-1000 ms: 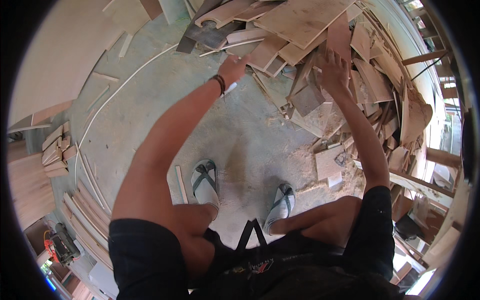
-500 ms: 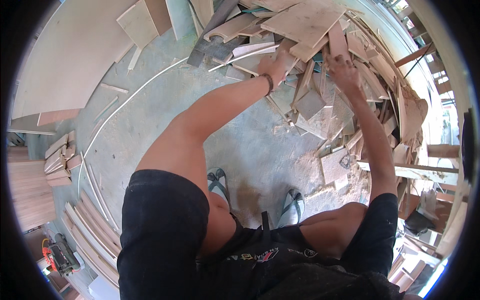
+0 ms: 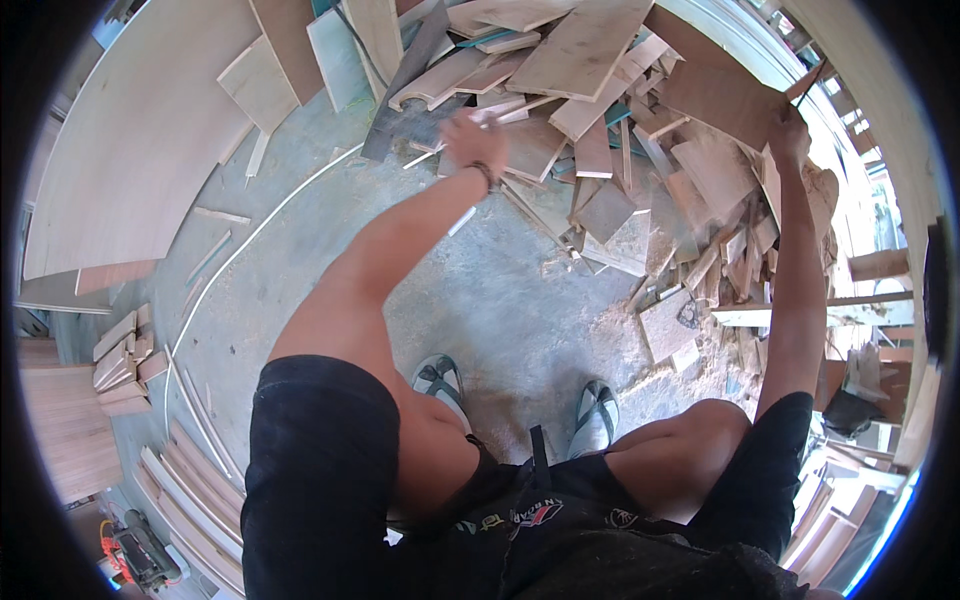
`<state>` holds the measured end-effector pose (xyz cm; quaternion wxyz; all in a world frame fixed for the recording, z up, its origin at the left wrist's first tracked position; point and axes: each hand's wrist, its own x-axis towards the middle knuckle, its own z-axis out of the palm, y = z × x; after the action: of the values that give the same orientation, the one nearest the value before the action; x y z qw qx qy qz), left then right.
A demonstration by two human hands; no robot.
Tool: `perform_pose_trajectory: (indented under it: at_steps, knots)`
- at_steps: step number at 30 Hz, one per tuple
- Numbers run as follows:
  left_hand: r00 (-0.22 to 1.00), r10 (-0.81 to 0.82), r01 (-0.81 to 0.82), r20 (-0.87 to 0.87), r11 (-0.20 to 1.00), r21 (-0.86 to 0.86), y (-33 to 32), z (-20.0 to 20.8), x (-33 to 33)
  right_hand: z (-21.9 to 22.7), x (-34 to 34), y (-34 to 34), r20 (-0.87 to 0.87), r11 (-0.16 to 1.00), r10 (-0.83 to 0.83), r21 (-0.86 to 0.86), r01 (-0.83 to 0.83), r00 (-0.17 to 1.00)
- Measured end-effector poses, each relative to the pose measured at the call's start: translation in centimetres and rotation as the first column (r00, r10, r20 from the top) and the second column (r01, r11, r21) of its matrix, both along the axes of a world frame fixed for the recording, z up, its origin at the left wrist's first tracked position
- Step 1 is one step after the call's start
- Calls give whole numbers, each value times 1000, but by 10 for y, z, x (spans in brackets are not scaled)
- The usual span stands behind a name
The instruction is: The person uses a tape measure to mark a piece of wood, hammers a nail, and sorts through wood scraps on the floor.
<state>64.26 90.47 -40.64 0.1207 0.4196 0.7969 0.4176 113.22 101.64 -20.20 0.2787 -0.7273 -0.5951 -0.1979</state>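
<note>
At the right side of the scrap pile, my right hand grips the right end of a flat brown wooden board. The board lies tilted over other offcuts, and my fingers are partly hidden behind its edge. My left hand, wearing a dark bracelet, is over the pile's left edge beside a pale narrow wood strip. Motion blurs its fingers, so whether they hold the strip cannot be made out. Between the hands lie a large light plywood piece and a small grey-brown square offcut.
A big pale curved sheet leans at the far left. One long thin white strip bends across the concrete floor. Stacked curved pieces and a power tool sit at lower left. Sawdust and scraps lie near my right foot.
My right hand has moved right and now has the brown board's end. My left hand has shifted left, away from the piece it was touching. The view has shifted slightly.
</note>
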Motion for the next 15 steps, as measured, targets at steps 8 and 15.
perform_pose_trajectory:
  at_steps: [8,15]
  knots:
    - [771,558,-497,308,829,-257,37,-42,-95,-87,91,-14,-840,990,-120,-143,-4,530]
    - [430,57,-228,901,972,48,51,-6,-99,-90,130,-41,-783,878,-330,-460,-133,527]
